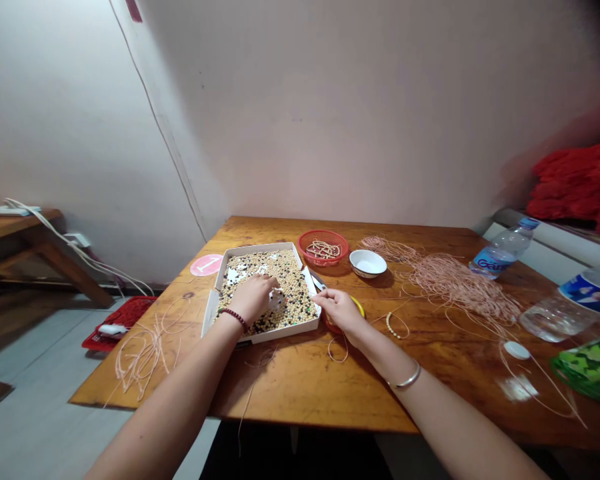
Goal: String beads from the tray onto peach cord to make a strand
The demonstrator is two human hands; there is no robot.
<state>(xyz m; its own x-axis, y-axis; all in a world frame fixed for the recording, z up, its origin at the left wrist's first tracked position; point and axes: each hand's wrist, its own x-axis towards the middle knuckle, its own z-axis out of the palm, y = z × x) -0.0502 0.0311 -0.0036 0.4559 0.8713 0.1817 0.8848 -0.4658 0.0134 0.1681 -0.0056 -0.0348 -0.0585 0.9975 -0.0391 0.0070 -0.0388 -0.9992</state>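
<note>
A shallow white box [307, 327] full of small cream beads [260, 257], with some black and a few green ones, lies on the table. Reaching into it from the near side is my left hand [255, 295], fingers apart and touching the beads; its fingertips are partly hidden. My right hand [341, 308] is closed in a pinch at the box's right edge, on what looks like a thin pink cord [337, 360] that loops below it. Right of this hand lies a short row of cream beads [392, 325] threaded on cord.
Behind the hands stand a red basket [323, 235] of strung beads and a white bowl [368, 263]. Scissors [318, 283] lie beside the box. Pink cord [460, 283] spreads on the right, near plastic bottles [505, 250]. More cord [143, 357] lies at the left edge.
</note>
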